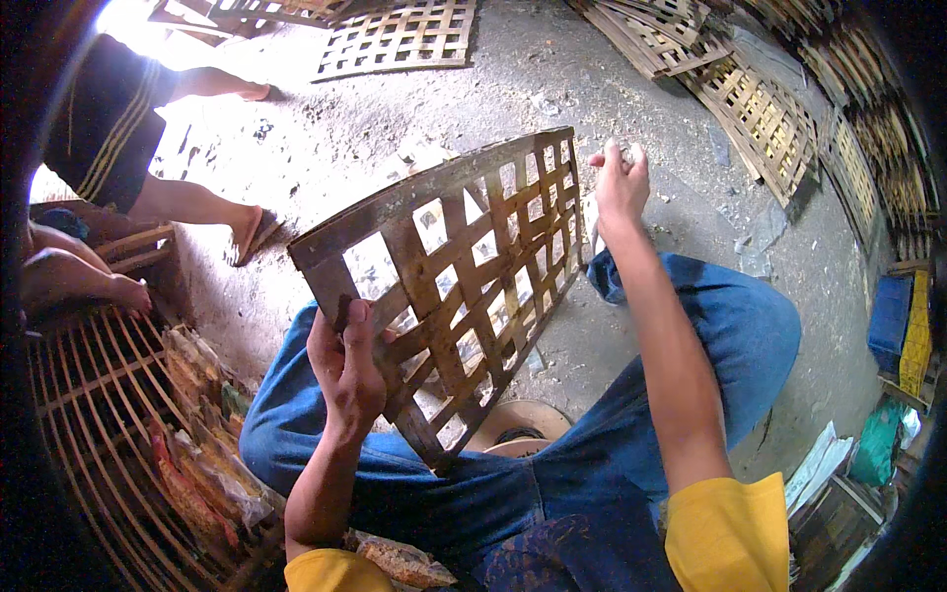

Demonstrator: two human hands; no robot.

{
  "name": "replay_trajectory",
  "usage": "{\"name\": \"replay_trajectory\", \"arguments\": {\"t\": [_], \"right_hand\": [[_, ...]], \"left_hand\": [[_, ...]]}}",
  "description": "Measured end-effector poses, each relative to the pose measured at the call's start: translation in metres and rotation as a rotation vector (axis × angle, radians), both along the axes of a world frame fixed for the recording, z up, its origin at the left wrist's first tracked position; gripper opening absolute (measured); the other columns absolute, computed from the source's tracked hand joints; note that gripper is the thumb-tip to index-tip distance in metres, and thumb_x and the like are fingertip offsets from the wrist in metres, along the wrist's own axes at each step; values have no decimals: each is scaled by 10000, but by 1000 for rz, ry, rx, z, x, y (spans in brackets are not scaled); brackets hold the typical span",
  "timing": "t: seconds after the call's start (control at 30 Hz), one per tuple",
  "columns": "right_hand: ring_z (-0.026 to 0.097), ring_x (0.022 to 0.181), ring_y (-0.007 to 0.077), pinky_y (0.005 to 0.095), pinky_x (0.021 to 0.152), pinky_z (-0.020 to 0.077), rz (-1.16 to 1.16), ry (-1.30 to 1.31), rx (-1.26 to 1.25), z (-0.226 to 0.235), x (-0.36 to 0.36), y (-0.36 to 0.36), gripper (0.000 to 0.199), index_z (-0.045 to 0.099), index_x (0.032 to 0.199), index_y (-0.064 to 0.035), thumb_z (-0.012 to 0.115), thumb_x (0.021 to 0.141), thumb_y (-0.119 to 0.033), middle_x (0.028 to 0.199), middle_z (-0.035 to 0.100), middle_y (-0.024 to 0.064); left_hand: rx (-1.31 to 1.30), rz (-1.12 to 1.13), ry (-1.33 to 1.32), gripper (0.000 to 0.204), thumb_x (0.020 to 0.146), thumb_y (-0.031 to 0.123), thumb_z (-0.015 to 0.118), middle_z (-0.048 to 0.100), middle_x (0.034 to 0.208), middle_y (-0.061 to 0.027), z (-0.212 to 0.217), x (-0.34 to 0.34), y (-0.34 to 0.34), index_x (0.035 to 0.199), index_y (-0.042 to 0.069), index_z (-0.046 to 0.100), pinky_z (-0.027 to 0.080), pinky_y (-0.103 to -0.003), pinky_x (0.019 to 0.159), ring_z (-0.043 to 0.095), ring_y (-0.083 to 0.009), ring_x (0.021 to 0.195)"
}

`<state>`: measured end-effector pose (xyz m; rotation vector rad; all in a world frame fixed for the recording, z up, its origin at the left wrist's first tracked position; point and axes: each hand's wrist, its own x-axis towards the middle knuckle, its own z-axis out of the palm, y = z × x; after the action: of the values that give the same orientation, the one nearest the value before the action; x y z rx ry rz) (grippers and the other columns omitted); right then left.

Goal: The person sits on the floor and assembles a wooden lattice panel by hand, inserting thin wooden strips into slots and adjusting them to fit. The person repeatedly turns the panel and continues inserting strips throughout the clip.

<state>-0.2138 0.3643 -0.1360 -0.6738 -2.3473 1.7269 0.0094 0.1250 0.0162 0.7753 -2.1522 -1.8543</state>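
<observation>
A woven bamboo lattice panel (441,266) stands tilted above my lap, its slats crossing with square gaps between them. My left hand (347,365) grips its near left edge, the thumb on the face turned to me. Just off its right end is my right hand (621,187), raised with the fingers curled in. A thin pale piece shows below that hand, beside the panel's edge; what the fingers hold is too unclear to name. Under the panel's lower corner, between my legs, sits a round tan container (528,416) with something dark in it, partly hidden.
Another lattice panel (400,39) lies on the floor ahead. More panels (755,118) are piled at the far right. A person's leg (192,202) is at the left, above a slatted bamboo rack (99,380). Blue and yellow crates (893,321) stand at the right.
</observation>
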Motion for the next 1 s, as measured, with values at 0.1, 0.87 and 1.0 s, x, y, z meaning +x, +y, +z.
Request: {"name": "replay_trajectory", "arguments": {"t": [0.1, 0.87, 1.0], "right_hand": [[667, 848, 238, 358, 793, 497, 78, -24, 66, -40, -5, 16, 320, 618, 1129, -2, 499, 910, -202, 911, 708, 122], [669, 756, 258, 355, 681, 501, 471, 78, 255, -71, -7, -1, 247, 696, 967, -75, 651, 877, -300, 828, 689, 119], [641, 707, 205, 339, 651, 480, 442, 55, 190, -76, -7, -13, 250, 707, 928, -77, 645, 870, -312, 794, 681, 117]], "left_hand": [[23, -18, 36, 134, 994, 159, 513, 560, 853, -10, -2, -4, 1, 984, 35, 561, 472, -244, 634, 528, -80, 739], [-92, 127, -64, 252, 995, 263, 515, 592, 984, -61, -9, -2, -14, 1072, 28, 561, 513, -278, 676, 592, -151, 804], [-50, 323, -18, 280, 987, 253, 514, 591, 1016, -81, -23, 13, -20, 1133, 17, 556, 516, -292, 693, 589, -170, 806]]}}
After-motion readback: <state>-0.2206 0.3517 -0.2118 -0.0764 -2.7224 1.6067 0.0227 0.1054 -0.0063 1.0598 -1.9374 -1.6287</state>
